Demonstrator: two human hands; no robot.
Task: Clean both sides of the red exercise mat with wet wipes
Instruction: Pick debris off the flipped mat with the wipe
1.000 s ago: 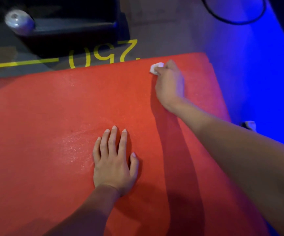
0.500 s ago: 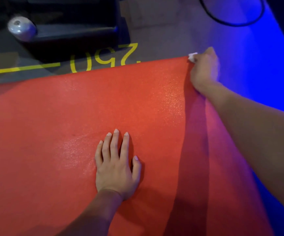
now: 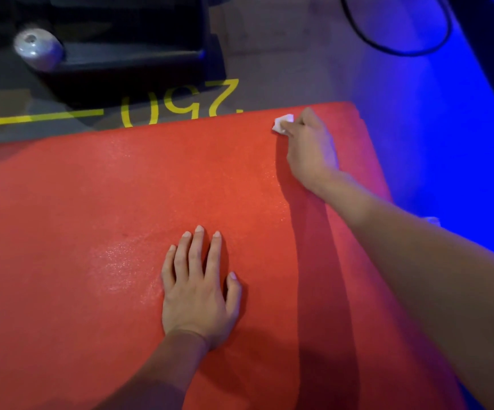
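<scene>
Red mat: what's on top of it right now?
On the red mat the left hand lies flat, and the right hand holds a white wipe near the far edge. Most of the wipe is hidden under the fingers.

the mat (image 3: pixel 121 232) is plain red, glistening in patches, with a white wipe (image 3: pixel 282 123) at one o'clock. yellow markings (image 3: pixel 180 105) cross the grey floor (image 3: pixel 284 69) at eleven; blue light washes three o'clock.

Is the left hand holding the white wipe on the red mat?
No, the left hand lies flat and empty on the red mat, while the right hand grips the white wipe.
</scene>
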